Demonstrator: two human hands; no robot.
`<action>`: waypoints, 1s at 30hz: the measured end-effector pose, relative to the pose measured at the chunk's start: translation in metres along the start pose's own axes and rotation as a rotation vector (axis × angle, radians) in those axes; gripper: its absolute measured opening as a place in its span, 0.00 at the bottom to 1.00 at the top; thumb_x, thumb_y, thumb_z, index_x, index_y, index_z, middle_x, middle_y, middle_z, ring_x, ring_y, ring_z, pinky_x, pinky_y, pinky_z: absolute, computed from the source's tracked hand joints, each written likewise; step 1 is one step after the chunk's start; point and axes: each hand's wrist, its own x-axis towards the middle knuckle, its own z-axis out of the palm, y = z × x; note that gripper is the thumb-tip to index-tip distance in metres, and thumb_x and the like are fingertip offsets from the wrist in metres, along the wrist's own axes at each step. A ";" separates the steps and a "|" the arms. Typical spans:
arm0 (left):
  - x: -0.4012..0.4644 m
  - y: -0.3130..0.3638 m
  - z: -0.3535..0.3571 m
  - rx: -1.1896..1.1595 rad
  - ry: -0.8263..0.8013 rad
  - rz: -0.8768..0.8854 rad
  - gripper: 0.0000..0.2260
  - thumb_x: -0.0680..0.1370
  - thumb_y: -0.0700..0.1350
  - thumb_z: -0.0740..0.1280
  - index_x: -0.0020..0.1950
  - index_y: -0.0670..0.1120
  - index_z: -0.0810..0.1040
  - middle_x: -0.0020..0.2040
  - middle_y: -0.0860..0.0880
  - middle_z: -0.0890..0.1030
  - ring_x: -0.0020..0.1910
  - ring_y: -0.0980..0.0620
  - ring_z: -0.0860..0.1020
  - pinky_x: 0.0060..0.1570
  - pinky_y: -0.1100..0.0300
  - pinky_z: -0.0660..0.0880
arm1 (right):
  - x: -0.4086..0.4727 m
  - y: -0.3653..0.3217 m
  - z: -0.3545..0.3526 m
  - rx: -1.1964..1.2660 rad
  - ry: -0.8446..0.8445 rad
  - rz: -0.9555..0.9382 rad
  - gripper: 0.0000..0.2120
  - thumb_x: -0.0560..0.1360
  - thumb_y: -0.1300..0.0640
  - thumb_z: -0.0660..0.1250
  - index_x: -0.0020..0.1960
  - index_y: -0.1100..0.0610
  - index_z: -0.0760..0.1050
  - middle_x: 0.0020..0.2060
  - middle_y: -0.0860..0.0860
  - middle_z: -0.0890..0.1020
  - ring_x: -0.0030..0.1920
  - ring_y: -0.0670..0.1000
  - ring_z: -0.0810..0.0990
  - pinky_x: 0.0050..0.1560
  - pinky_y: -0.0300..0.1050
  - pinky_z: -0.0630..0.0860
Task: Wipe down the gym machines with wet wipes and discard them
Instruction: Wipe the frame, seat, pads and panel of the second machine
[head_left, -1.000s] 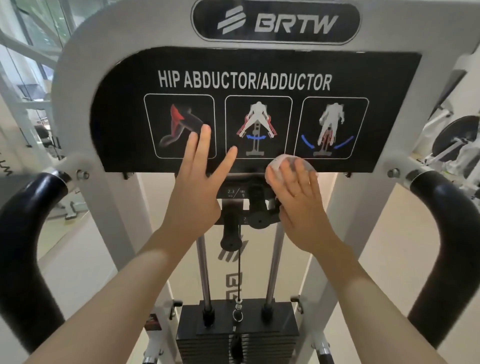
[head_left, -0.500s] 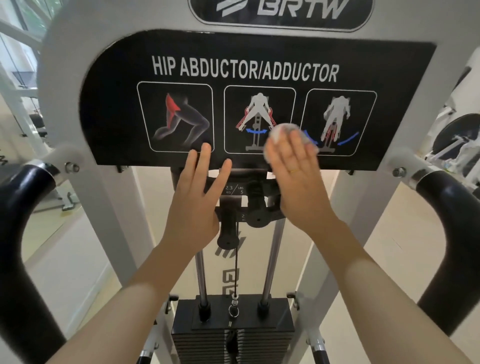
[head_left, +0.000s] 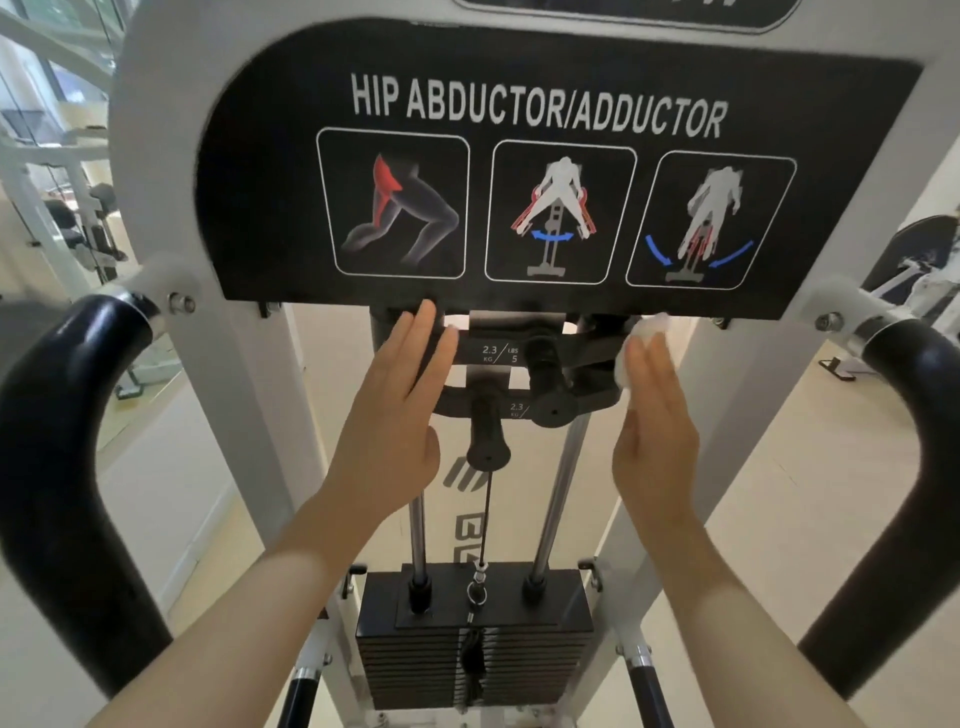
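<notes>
Both hands have dropped below the instruction panel (head_left: 545, 171). The right hand (head_left: 657, 431), fingers straight, presses the wet wipe (head_left: 641, 343) against the black bracket (head_left: 587, 358); the left hand (head_left: 395, 415) is flat, empty. Panel likely finished.

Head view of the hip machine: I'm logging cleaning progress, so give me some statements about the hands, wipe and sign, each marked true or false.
1. The right hand presses the white wipe with straight fingers. True.
2. The wipe lies on the middle pictogram of the sign. False: it is below the sign's lower edge, by the black bracket.
3. The left hand grips the black handle. False: it is flat and open, beside the handle.
4. The sign reads HIP ABDUCTOR/ADDUCTOR. True.
5. The left hand holds a second wipe. False: none shows in it.
</notes>
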 end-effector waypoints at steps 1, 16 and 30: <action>-0.010 0.000 0.003 -0.027 -0.022 -0.009 0.33 0.67 0.31 0.60 0.71 0.44 0.58 0.73 0.45 0.56 0.71 0.38 0.58 0.65 0.44 0.60 | -0.012 -0.008 0.006 0.026 -0.038 -0.005 0.28 0.72 0.75 0.55 0.70 0.61 0.62 0.72 0.57 0.63 0.70 0.54 0.62 0.55 0.56 0.77; -0.020 -0.006 0.013 -0.009 -0.095 -0.048 0.43 0.60 0.24 0.69 0.72 0.42 0.58 0.73 0.44 0.58 0.71 0.42 0.59 0.58 0.48 0.74 | -0.013 -0.009 0.040 0.031 -0.106 0.056 0.38 0.69 0.79 0.60 0.73 0.56 0.53 0.73 0.60 0.58 0.72 0.61 0.58 0.72 0.42 0.59; -0.025 -0.009 0.021 -0.021 -0.037 -0.118 0.40 0.64 0.27 0.66 0.73 0.41 0.57 0.75 0.41 0.55 0.72 0.38 0.58 0.64 0.40 0.67 | -0.033 -0.024 0.030 0.118 -0.166 -0.007 0.41 0.67 0.80 0.62 0.73 0.53 0.57 0.71 0.53 0.61 0.64 0.62 0.74 0.57 0.37 0.75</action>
